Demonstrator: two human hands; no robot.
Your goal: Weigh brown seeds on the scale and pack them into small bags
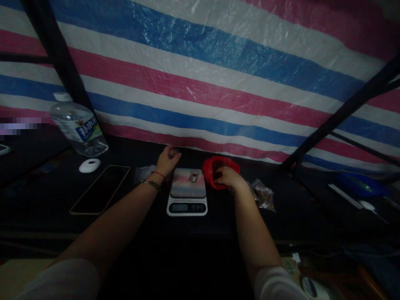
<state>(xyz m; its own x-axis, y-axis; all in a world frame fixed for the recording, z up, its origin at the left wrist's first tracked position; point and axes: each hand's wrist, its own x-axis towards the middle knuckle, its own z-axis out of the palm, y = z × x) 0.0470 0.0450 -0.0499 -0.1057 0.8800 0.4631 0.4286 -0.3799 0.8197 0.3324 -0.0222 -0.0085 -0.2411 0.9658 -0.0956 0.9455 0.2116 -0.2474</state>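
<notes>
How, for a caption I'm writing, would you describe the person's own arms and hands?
The left hand and right hand are ungloved, the forearms uncovered. The left wrist has a thin red cord and a dark, greenish beaded bracelet; nothing worn shows on the right wrist. The left sleeve and right sleeve are short and look pale grey or white in this dim light.

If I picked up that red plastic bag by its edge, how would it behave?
The red plastic bag would probably be floppy, since its thin film looks crumpled. It might spill, as its mouth gapes open around the right hand and something dark shows inside. Its weight is hard to judge.
</notes>
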